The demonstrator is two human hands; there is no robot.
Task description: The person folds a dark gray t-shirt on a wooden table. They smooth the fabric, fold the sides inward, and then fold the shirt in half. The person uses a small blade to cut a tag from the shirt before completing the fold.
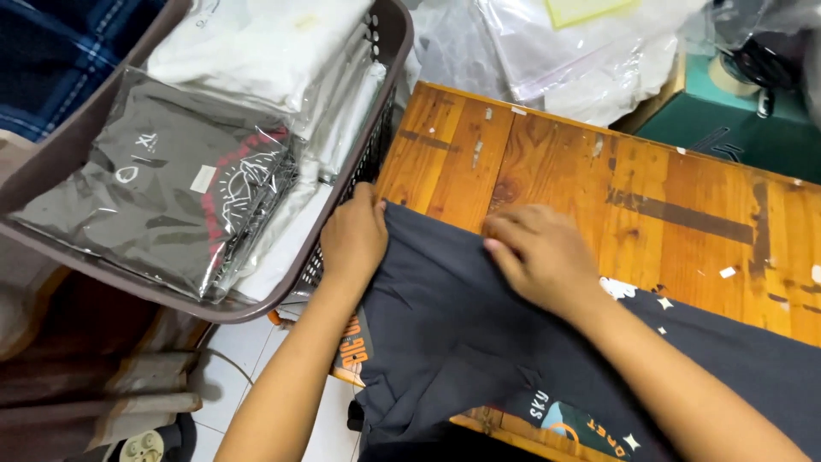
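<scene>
The left hand [352, 235] grips the corner of a dark grey T-shirt [462, 334], fingers curled shut on the cloth. The right hand [539, 257] lies flat on the same shirt just beside it, fingers together and pressing the fabric down. The shirt is spread under both hands on a wooden worktop [667, 197], its printed part trailing towards the right forearm. Just left of the left hand stands a brown basket [389, 51] holding a bagged dark shirt [162, 188] and bagged white garments [265, 51].
</scene>
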